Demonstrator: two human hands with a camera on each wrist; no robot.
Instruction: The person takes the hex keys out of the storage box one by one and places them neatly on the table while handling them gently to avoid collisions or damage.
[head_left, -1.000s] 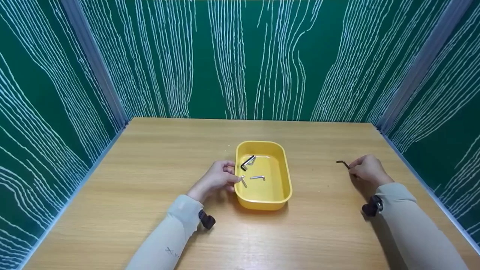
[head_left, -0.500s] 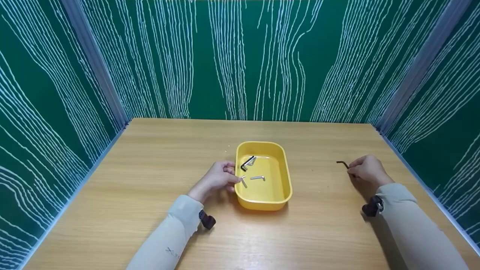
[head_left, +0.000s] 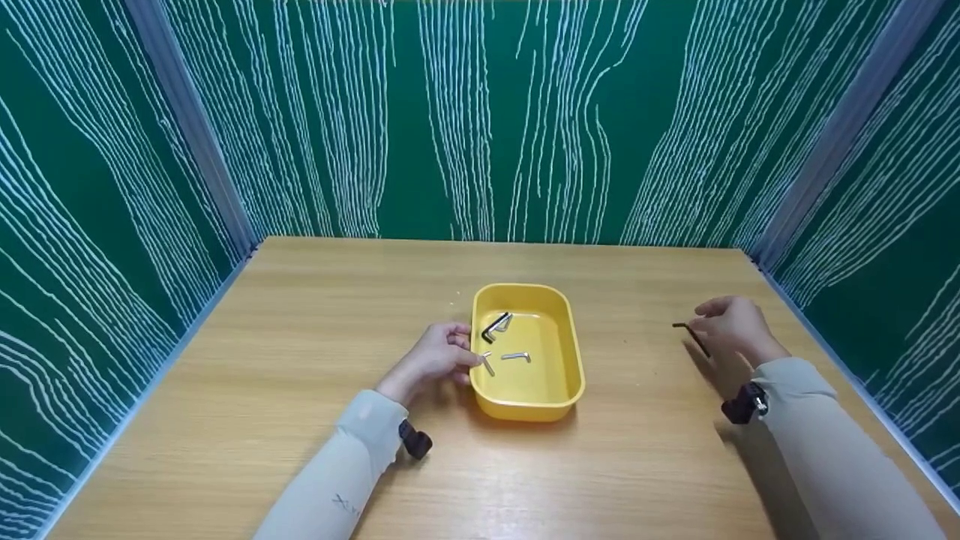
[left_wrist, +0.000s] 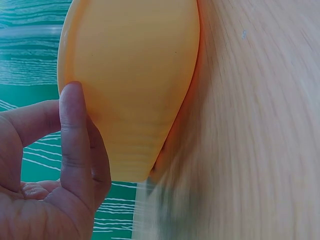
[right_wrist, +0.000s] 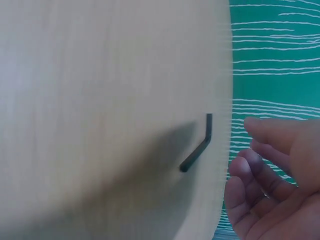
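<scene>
My left hand (head_left: 439, 351) grips the left rim of a yellow plastic bin (head_left: 525, 412), thumb over the edge and fingers against the outer wall (left_wrist: 135, 100). Inside the bin lie several hex keys: a black one (head_left: 489, 332) toward the back left, a silver one (head_left: 515, 355) near the middle and another silver one (head_left: 488, 365) beside my thumb. To the right, a dark hex key (head_left: 697, 341) lies on the table. My right hand (head_left: 733, 330) hovers just beside and over it, fingers loosely bent with nothing between them; the right wrist view shows the key (right_wrist: 197, 152) apart from the fingertips.
The wooden table (head_left: 615, 465) carries the bin at its middle. Green panels (head_left: 405, 120) with white wavy lines enclose the back and both sides, with grey posts (head_left: 195, 127) at the corners. Small specks dot the table around the bin.
My right hand has let go of the dark hex key and lifted slightly up and away, leaving it on the table. The left hand and the bin have stayed in place.
</scene>
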